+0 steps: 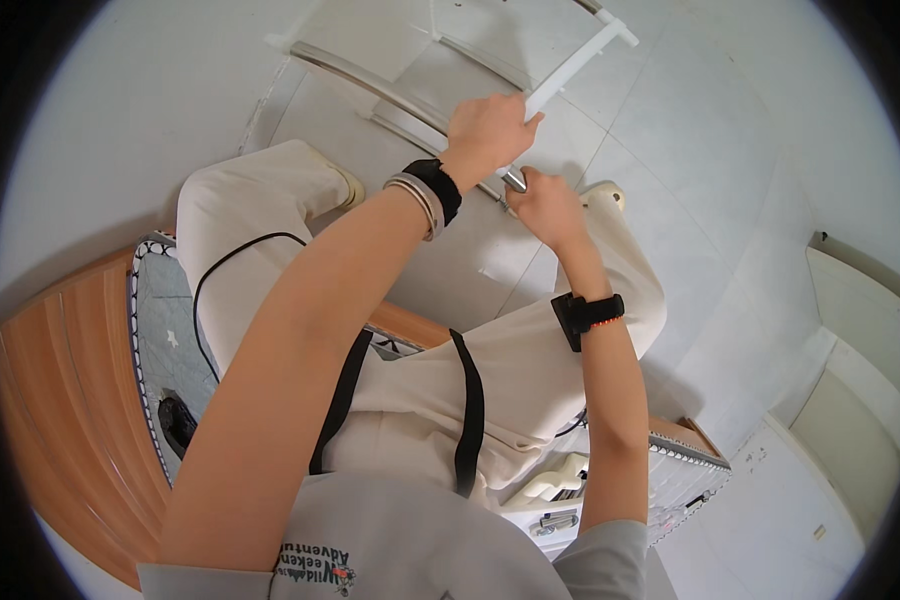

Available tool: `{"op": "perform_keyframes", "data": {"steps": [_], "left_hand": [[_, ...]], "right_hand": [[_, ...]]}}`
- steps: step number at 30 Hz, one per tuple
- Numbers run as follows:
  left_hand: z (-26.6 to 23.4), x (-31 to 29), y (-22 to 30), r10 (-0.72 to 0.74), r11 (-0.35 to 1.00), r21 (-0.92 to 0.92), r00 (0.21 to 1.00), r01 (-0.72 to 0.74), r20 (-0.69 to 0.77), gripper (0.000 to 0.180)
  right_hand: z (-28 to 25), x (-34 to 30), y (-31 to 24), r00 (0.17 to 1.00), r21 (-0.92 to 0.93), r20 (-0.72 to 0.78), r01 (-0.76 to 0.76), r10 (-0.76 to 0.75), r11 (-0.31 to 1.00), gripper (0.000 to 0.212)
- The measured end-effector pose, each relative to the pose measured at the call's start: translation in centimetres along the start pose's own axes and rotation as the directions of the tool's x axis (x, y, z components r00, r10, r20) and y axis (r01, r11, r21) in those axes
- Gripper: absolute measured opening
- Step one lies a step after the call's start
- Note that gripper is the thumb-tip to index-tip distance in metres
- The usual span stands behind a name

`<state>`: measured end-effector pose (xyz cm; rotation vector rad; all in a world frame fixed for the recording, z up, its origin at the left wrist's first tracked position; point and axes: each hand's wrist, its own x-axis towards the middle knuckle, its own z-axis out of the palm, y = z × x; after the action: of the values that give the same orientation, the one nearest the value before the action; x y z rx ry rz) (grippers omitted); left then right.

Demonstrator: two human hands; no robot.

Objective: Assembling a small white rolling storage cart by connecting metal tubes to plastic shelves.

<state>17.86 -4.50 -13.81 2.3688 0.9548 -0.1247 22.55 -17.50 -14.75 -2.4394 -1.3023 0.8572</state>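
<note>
White rod [570, 72] at top centre, clamped in left hand [485, 132]; right hand [548, 205] closed on metal fitting [513, 181], probably joining them; alignment needed.

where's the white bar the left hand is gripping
In the head view the white bar runs diagonally at upper centre, over the pale tiled floor, from the left hand up to the right; the right hand sits just below.

Tube [515, 181] end concealed between left hand [485, 132] and right hand [547, 205], fingertips of both hidden, white frame [570, 70] cut off at top edge, small black item [177, 421] on the mat's left edge unidentifiable, case [560, 500] contents too small to tell.
</note>
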Motion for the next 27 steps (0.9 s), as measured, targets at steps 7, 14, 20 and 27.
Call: {"op": "perform_keyframes", "data": {"steps": [7,14,20,27], "left_hand": [[0.1,-0.1,-0.7,0.024,0.999,-0.029,1.0,-0.024,0.0,0.039],[-0.2,-0.2,-0.1,0.022,0.999,-0.04,1.0,-0.022,0.001,0.036],[-0.4,-0.3,-0.2,0.005,1.0,-0.01,1.0,-0.004,0.019,0.038],[0.3,0.0,-0.2,-0.002,1.0,-0.018,1.0,0.003,0.018,0.039]], "right_hand": [[0.7,-0.9,-1.5,0.994,-0.079,-0.075,-0.085,0.079,0.993,0.022],[0.4,-0.2,-0.1,1.0,0.001,-0.01,0.007,-0.007,1.0,0.022],[0.9,-0.9,-1.4,0.992,-0.056,-0.085,-0.094,0.089,0.994,0.021],[0.3,-0.2,-0.1,1.0,-0.022,-0.008,0.001,-0.001,1.0,0.021]]}}
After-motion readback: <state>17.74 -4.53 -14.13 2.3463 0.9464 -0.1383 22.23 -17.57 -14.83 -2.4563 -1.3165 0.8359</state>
